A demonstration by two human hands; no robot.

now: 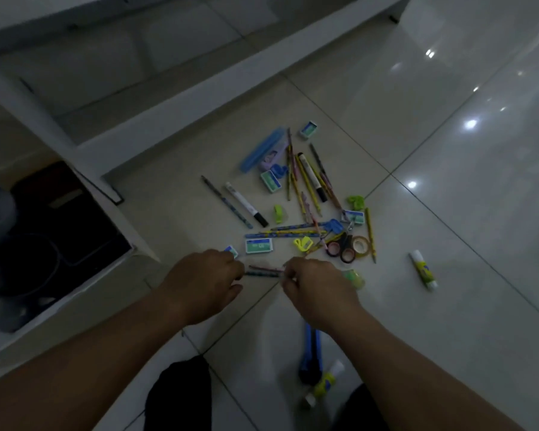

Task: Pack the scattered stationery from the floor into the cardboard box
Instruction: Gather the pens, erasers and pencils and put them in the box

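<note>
Stationery lies scattered on the tiled floor: pencils [305, 181], a white marker [246, 204], a blue pencil case [262, 149], small staple boxes [259, 245], scissors [343, 247], tape rolls [361, 245] and a glue stick [423, 269]. My left hand [204, 281] and my right hand [315, 284] are low over the near edge of the pile. Both have curled fingers on the ends of a couple of dark pencils [263, 271] lying between them. No cardboard box is visible.
A white shelf unit [181, 98] runs across the upper left. A dark bin with rounded objects [44, 244] sits at left. A blue cutter [311, 356] and another glue stick [325, 381] lie near my knees.
</note>
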